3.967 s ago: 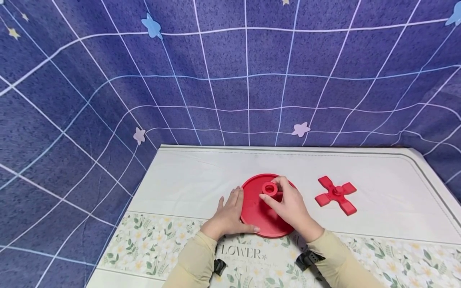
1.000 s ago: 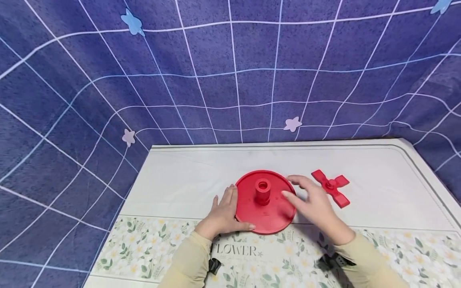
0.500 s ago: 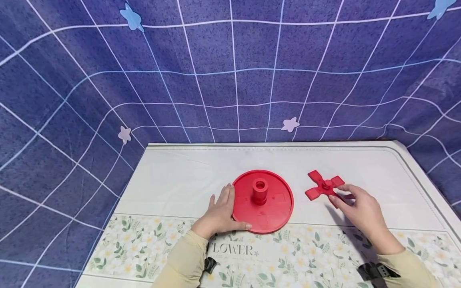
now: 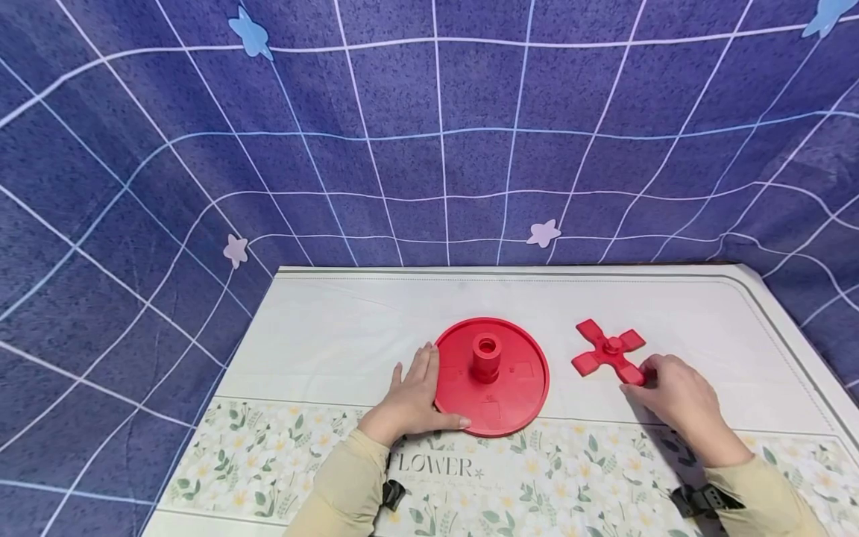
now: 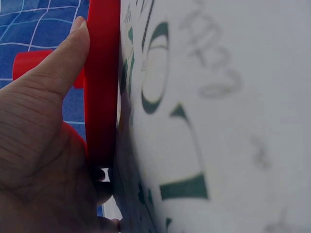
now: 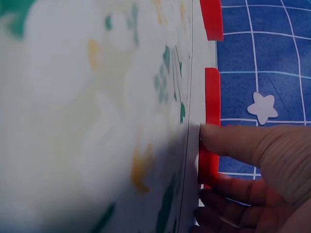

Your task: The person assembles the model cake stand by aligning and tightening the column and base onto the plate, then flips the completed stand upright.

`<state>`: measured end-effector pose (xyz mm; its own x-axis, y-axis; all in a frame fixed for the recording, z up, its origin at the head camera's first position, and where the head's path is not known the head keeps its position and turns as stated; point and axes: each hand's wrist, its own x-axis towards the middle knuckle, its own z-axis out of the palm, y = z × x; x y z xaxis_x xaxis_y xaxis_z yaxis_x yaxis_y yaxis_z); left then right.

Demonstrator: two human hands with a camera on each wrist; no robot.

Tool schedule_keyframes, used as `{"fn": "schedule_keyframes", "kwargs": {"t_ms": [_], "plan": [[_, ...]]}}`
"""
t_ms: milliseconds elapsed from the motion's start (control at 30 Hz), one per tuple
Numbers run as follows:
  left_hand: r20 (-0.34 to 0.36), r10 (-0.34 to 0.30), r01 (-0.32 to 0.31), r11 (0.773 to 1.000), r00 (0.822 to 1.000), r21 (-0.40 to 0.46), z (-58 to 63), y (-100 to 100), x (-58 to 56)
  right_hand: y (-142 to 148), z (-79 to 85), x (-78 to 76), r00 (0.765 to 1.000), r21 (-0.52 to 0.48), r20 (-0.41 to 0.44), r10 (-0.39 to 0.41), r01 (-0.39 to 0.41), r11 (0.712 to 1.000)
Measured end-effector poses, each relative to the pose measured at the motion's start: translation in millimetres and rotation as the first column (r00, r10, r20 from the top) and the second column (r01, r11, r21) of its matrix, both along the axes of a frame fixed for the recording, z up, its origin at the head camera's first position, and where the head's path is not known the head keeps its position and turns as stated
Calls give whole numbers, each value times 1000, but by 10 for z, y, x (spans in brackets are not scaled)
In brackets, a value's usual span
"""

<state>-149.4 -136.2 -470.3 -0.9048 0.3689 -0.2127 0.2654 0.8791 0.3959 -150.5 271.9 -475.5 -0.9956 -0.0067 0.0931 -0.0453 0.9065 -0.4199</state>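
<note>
In the head view, a round red plate (image 4: 520, 399) with a raised rim lies flat on the table. A hollow red post (image 4: 486, 358) stands upright at its middle. My left hand (image 4: 411, 403) rests against the plate's left side, fingers straight along the rim and thumb at the near edge; the left wrist view shows the thumb (image 5: 63, 60) touching the rim. To the right lies a red cross-shaped piece (image 4: 593, 332) with flat arms and a central knob. My right hand (image 4: 681, 395) pinches its near right arm between thumb and fingers, also seen in the right wrist view.
A white table cover (image 4: 349, 335) with a floral band and the word FLOWER lies beneath everything. Behind and to the left hangs a blue curtain (image 4: 470, 171) with grid lines and stars. Black straps circle both wrists.
My right hand has left the post at the plate and moved right to the cross-shaped piece, shifting lately from near its middle to its near right arm. The left hand has stayed at the rim.
</note>
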Motion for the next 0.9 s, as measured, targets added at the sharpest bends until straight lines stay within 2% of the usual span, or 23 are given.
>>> {"fn": "schedule_keyframes", "kwargs": {"t_ms": [233,467,567,667,767,900], "plan": [[-1,0,0,1000,1000,4,-4,0,2,-17,54,46,995,-69,-40,-90,87,994],[-2,1,-1,1000,1000,2,2,-1,5,-59,108,39,974,-197,-175,-145,110,974],[-6,0,0,1000,1000,5,13,-2,7,-84,134,15,959,-260,-240,-153,89,962],[-11,-1,1,1000,1000,8,14,-5,3,-131,162,-16,936,-328,-322,-145,34,944],[-7,2,-2,1000,1000,12,9,-9,3,-200,197,-48,908,-403,-394,-142,-32,915],[3,5,-5,1000,1000,11,0,-11,9,-313,277,-65,888,-474,-443,-122,-116,873]]}}
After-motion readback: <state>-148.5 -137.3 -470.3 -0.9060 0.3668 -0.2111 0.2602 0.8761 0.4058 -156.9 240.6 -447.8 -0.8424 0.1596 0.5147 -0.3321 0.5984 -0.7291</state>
